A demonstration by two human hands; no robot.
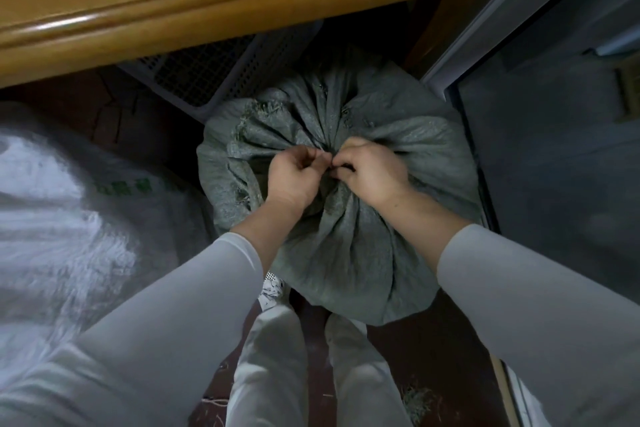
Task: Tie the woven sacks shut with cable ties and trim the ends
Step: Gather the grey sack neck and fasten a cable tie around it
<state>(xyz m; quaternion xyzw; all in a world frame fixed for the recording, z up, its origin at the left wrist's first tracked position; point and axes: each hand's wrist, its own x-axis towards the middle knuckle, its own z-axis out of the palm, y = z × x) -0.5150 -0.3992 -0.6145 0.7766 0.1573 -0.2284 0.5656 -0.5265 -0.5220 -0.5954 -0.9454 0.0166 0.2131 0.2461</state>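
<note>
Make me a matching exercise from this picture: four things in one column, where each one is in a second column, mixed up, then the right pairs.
Things
1. grey woven sack
2. white sack
3. mesh basket
4. wooden table edge

Places
A. at the left side of the view
B. in the middle, gathered mouth gripped by the left hand and right hand
C. across the top of the view
D. behind the grey sack, below the wooden edge

Pairs: 1-B, 2-A, 3-D, 4-C
</note>
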